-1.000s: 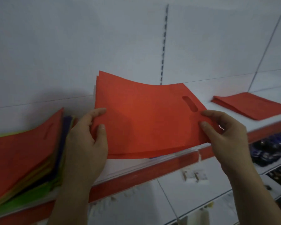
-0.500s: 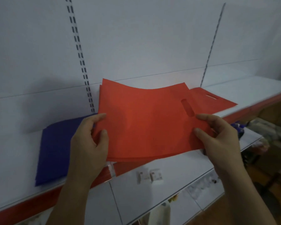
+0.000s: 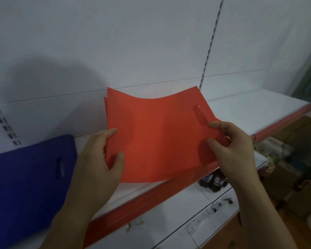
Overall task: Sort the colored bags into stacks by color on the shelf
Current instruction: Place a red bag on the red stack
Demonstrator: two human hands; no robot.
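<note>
I hold a thin stack of flat red bags (image 3: 156, 133) with a cut-out handle slot near its right edge, sagging in the middle above the white shelf (image 3: 255, 108). My left hand (image 3: 100, 159) pinches its left edge, thumb on top. My right hand (image 3: 232, 150) pinches its right edge just below the slot. A stack of blue bags (image 3: 29, 182) lies flat on the shelf at the left, beside my left wrist. The red stack seen earlier on the shelf is hidden behind the held bags.
The shelf has a red front strip (image 3: 151, 198) and a white back panel with slotted uprights (image 3: 210, 44). A lower white shelf (image 3: 196, 203) carries small dark items (image 3: 214, 182). Boxes and clutter sit on the floor at the right (image 3: 294, 177).
The view has swung to the right along the shelf: the mixed pile left the frame and the blue stack slid to the far left. Both hands keep the same hold on the red bags.
</note>
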